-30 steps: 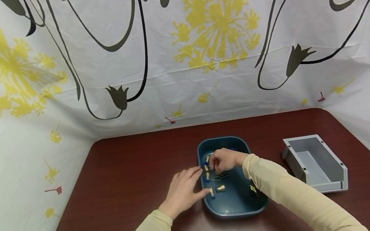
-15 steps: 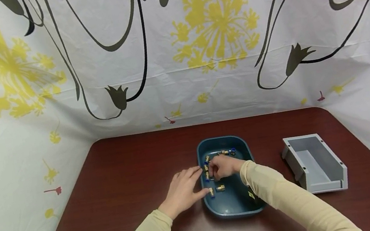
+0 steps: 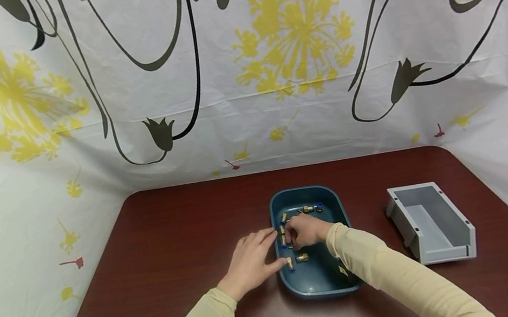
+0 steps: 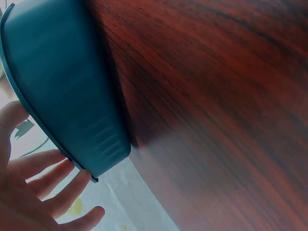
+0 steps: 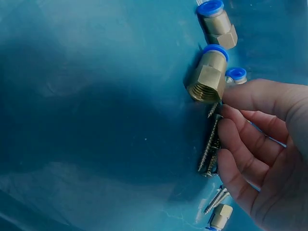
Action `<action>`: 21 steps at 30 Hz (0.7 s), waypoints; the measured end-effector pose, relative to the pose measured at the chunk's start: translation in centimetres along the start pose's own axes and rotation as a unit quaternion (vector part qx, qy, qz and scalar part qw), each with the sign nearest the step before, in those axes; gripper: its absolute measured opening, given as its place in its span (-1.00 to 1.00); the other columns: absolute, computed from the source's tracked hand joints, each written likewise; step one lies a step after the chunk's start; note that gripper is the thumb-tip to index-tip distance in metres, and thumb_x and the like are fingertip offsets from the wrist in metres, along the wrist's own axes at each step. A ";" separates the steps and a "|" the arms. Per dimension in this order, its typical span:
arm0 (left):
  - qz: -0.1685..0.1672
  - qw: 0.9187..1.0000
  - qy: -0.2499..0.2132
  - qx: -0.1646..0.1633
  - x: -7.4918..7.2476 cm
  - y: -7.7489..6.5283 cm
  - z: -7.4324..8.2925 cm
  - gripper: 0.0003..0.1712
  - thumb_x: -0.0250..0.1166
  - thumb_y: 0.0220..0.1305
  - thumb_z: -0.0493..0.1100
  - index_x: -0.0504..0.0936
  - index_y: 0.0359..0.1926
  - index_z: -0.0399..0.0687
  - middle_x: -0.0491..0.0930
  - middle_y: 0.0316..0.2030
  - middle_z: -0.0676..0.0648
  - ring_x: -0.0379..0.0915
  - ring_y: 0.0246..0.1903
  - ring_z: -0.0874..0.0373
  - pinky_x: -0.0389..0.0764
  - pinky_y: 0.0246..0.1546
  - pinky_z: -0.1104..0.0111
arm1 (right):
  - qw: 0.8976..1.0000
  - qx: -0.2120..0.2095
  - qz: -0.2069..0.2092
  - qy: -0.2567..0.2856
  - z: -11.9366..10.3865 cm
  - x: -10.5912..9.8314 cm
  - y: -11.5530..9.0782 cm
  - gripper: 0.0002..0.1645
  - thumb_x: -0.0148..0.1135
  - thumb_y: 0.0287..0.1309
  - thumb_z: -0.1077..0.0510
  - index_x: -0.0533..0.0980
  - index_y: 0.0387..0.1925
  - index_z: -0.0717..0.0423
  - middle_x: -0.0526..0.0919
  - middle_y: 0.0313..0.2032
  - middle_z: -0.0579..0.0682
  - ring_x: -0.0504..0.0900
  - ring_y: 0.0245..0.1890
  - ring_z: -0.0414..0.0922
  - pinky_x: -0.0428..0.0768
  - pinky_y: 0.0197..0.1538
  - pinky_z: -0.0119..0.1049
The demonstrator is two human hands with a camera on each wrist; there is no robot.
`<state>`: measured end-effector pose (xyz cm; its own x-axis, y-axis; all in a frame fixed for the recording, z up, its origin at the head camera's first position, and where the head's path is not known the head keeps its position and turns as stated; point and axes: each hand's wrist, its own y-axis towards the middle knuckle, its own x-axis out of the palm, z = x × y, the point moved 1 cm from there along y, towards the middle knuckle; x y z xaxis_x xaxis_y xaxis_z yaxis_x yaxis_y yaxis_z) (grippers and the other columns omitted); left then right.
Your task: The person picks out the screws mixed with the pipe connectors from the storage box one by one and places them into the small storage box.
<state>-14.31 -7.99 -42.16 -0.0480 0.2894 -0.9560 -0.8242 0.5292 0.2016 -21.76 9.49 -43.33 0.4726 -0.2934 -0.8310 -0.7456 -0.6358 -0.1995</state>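
My right hand reaches down into the blue plastic tray, its fingers curled. In the right wrist view, dark screws lie along its fingertips, and a screw tip pokes out between thumb and index finger; the rest of that screw is hidden. A brass push-in fitting with a blue collar sits right at the thumb. More fittings and silver screws lie close by on the tray floor. My left hand, fingers spread, rests its fingertips on the tray's left rim.
A grey open-topped bin stands to the right of the tray on the dark wooden table. At the tray's far end lie another brass fitting and a blue-collared piece. A patterned white cloth hangs behind the table.
The right hand has shifted slightly left and toward me, over the screws that showed earlier, uncovering the fittings at the tray's far end. The left hand has stayed at the rim.
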 end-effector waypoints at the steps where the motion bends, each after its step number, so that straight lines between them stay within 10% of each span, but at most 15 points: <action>1: 0.001 1.000 0.000 0.000 0.0 0.0 0.0 -0.28 0.17 0.07 0.22 0.39 0.15 -0.11 0.33 0.11 -0.04 0.27 0.04 0.05 0.26 0.00 0.10 | 1.000 0.002 0.001 -0.009 -0.1 0.1 0.0 -0.80 0.29 -0.28 0.38 0.51 -0.53 0.10 0.46 -0.62 -0.17 0.40 -0.61 -0.24 0.41 -0.49 -0.34; 21: 0.007 1.000 0.002 0.002 0.1 -0.1 0.1 -0.29 0.18 0.06 0.22 0.39 0.15 -0.11 0.34 0.10 -0.05 0.27 0.04 0.04 0.27 -0.02 0.08 | 0.998 0.007 0.018 -0.052 -0.3 0.4 0.2 -0.77 0.33 -0.31 0.34 0.47 -0.58 0.03 0.41 -0.62 -0.19 0.38 -0.60 -0.23 0.38 -0.48 -0.33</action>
<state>-14.19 -7.99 -42.22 -0.0618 0.2941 -0.9538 -0.8214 0.5278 0.2160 -21.60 8.99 -43.49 0.3947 -0.2406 -0.8868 -0.7686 -0.6152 -0.1752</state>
